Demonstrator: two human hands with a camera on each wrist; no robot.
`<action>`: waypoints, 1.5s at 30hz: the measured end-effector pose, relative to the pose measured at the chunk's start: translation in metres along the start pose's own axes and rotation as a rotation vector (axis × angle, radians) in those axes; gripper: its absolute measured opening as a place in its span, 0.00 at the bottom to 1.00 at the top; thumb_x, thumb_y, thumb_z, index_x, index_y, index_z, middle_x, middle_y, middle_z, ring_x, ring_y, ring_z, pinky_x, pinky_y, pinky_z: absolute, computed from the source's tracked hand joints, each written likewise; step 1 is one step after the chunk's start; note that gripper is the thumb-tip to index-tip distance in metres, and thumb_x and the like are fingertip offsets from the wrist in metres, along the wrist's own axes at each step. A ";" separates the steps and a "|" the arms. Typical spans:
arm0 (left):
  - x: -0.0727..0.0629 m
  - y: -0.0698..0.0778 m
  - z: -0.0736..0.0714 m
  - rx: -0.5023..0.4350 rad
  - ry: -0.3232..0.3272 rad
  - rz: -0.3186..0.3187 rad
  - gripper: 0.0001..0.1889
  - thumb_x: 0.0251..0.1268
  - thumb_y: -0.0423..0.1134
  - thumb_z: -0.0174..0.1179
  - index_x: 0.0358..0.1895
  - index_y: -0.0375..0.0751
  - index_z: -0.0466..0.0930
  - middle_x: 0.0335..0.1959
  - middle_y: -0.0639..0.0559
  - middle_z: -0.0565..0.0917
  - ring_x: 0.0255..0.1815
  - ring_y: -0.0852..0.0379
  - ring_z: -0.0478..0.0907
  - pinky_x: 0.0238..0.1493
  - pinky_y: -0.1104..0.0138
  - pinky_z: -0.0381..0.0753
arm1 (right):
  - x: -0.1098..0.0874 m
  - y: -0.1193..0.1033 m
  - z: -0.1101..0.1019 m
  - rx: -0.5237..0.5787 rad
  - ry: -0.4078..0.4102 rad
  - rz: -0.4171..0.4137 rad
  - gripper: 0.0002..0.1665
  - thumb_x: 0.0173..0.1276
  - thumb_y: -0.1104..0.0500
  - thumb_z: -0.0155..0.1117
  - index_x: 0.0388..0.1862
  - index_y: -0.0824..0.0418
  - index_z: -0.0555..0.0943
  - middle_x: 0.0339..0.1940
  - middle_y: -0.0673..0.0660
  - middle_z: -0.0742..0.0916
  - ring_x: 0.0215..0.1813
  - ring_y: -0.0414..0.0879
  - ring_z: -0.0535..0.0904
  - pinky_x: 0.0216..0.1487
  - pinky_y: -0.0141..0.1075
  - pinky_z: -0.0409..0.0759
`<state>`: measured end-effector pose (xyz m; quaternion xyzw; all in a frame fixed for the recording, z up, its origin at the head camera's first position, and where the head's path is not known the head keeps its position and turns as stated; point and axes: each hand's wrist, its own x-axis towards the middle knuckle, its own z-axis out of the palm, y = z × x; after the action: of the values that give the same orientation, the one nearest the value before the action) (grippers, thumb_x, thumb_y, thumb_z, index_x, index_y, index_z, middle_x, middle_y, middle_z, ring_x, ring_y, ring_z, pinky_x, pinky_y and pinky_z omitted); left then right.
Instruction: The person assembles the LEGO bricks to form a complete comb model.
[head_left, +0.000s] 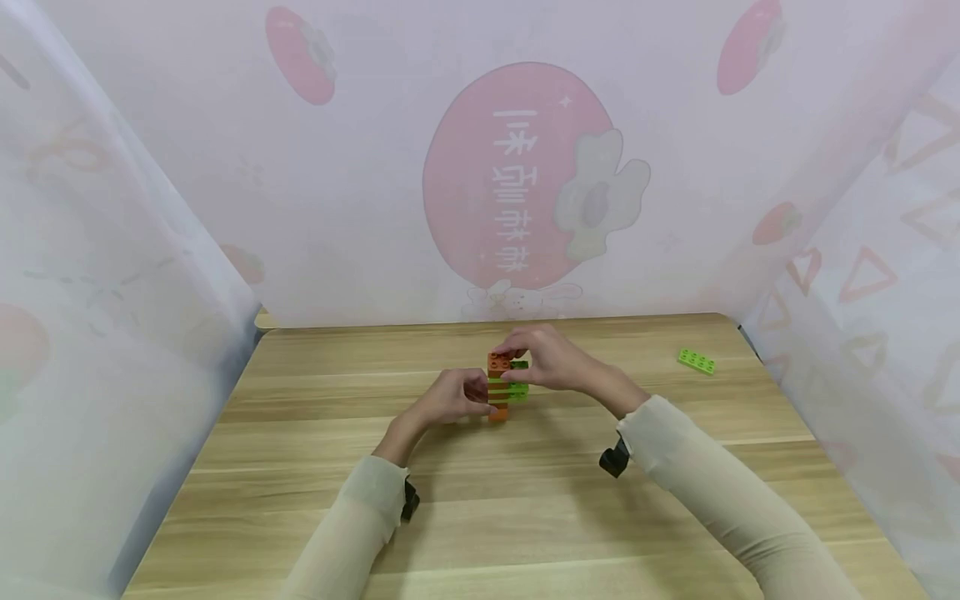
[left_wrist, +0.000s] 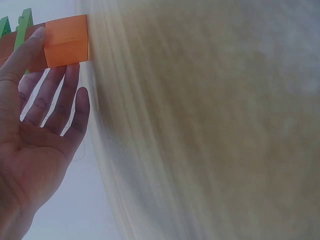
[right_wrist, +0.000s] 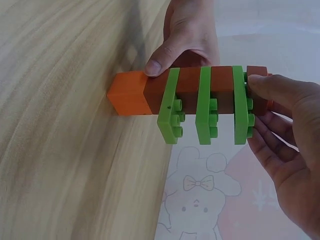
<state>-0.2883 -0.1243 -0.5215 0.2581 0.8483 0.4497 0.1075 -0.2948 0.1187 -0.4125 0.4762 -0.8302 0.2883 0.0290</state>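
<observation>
A tower of toy building bricks stands upright on the table, its base an orange brick (right_wrist: 131,94). Above it, brown bricks (right_wrist: 189,90) alternate with several light-green plates (right_wrist: 202,112) that jut out to one side, studs showing. My left hand (head_left: 450,396) holds the tower low down, thumb on one side and fingers on the other. At the top, my right hand (head_left: 553,358) pinches a brown brick (right_wrist: 257,102) between thumb and fingers. In the right wrist view, a narrow gap with studs shows between that brick and the uppermost green plate.
A loose light-green plate (head_left: 697,361) lies at the back right of the wooden table (head_left: 315,467). White curtains (head_left: 360,208) with pink prints hang behind and on both sides.
</observation>
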 end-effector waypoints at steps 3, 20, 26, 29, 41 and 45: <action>0.000 0.000 0.000 0.006 -0.002 0.002 0.11 0.63 0.37 0.78 0.44 0.44 0.86 0.44 0.52 0.91 0.44 0.58 0.88 0.49 0.62 0.89 | 0.000 0.001 0.000 0.010 0.000 0.000 0.19 0.66 0.64 0.80 0.54 0.65 0.89 0.46 0.55 0.91 0.47 0.45 0.89 0.51 0.43 0.89; 0.000 0.001 0.000 -0.002 -0.007 0.001 0.11 0.63 0.36 0.78 0.44 0.43 0.86 0.43 0.52 0.91 0.43 0.59 0.88 0.49 0.63 0.88 | 0.000 0.000 0.003 0.078 0.029 0.073 0.16 0.69 0.58 0.78 0.53 0.62 0.90 0.46 0.53 0.91 0.46 0.43 0.87 0.47 0.37 0.87; 0.000 0.002 -0.001 0.006 -0.010 0.000 0.11 0.62 0.36 0.78 0.43 0.43 0.86 0.42 0.53 0.91 0.43 0.59 0.88 0.48 0.63 0.89 | 0.002 0.000 0.004 0.111 0.018 0.093 0.15 0.69 0.58 0.78 0.52 0.63 0.91 0.44 0.53 0.91 0.45 0.42 0.87 0.49 0.44 0.88; 0.000 0.002 -0.002 0.016 -0.011 -0.004 0.11 0.63 0.37 0.78 0.43 0.44 0.86 0.42 0.53 0.91 0.43 0.59 0.88 0.47 0.63 0.89 | 0.002 0.001 0.004 0.127 0.020 0.094 0.15 0.69 0.59 0.78 0.52 0.63 0.90 0.44 0.53 0.90 0.45 0.43 0.87 0.49 0.47 0.88; 0.001 0.002 -0.001 0.012 -0.017 -0.007 0.11 0.62 0.38 0.78 0.43 0.43 0.86 0.42 0.52 0.91 0.43 0.57 0.89 0.48 0.62 0.89 | 0.001 0.001 0.006 0.136 0.025 0.110 0.15 0.67 0.61 0.79 0.51 0.62 0.91 0.44 0.52 0.90 0.46 0.43 0.86 0.50 0.46 0.88; 0.001 0.002 -0.002 0.013 -0.021 -0.008 0.11 0.62 0.38 0.79 0.43 0.43 0.85 0.42 0.52 0.91 0.43 0.58 0.89 0.46 0.63 0.89 | 0.001 0.001 0.006 0.135 0.026 0.115 0.14 0.67 0.61 0.79 0.51 0.63 0.91 0.43 0.53 0.89 0.45 0.44 0.87 0.50 0.50 0.88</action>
<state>-0.2896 -0.1244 -0.5191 0.2601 0.8510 0.4410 0.1165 -0.2946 0.1148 -0.4176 0.4248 -0.8344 0.3510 -0.0090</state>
